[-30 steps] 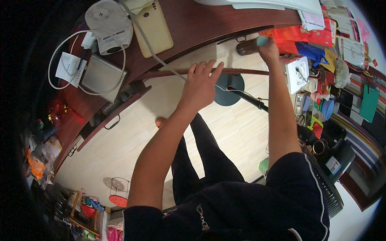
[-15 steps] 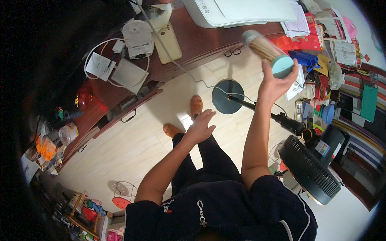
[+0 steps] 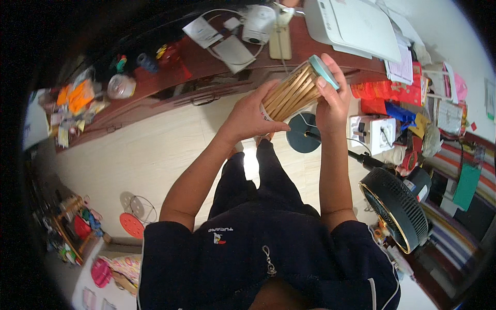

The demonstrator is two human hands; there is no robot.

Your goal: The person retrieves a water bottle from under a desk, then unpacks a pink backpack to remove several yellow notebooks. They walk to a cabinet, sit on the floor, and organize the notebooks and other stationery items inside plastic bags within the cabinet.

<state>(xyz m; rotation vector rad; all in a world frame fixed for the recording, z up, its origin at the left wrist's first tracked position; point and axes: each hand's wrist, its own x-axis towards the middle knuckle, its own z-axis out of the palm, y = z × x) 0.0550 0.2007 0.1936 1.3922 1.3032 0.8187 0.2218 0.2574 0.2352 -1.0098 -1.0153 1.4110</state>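
A clear canister packed with slim wooden sticks that look like pencils tilts between my two hands, above the floor in front of me. Its teal lid points up and to the right. My left hand cups the lower end, with the thumb along the underside. At the lid end my right hand is wrapped round the rim, thumb on the near side and fingers behind. The lid sits on the canister.
A dark red desk runs along the far side with a white printer, a phone and a white camera. To the right stand a black fan and its round base. A white boxy device lies nearby.
The canister came left and nearer, and turned so its lid faces up and right. My left hand rose from over my legs and took hold of its lower end. The view swung too.
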